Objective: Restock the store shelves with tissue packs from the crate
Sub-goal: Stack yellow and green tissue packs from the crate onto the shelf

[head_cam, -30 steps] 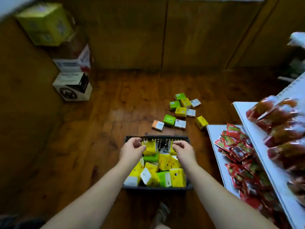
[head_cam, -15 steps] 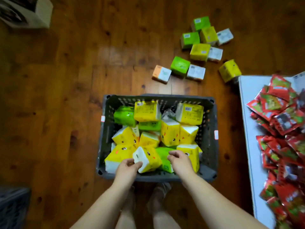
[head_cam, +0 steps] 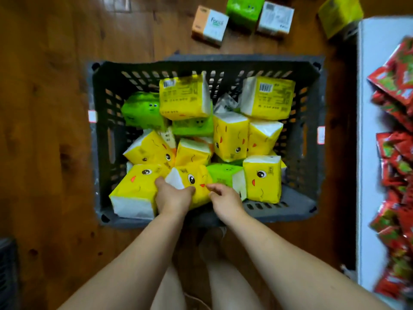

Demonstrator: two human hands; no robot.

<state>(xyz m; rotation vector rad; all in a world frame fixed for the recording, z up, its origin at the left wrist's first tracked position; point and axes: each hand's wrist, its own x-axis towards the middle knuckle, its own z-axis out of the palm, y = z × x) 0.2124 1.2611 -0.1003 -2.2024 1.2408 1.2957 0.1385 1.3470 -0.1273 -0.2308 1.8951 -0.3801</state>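
Grey slatted crate (head_cam: 299, 153), set on wooden floor (head_cam: 44, 108), filled with yellow and green tissue packs. One yellow tissue pack (head_cam: 196, 177), at the near wall, is gripped at its white end by the left hand (head_cam: 173, 198). The right hand (head_cam: 225, 198) is laid alongside, fingers curled; its hold cannot be told.

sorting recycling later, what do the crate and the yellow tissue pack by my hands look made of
The crate is likely rigid moulded plastic, dark grey and matt, given its slotted lattice walls. The yellow tissue pack is probably wrapped in thin glossy plastic film: it creases and catches light, and its end shows white.
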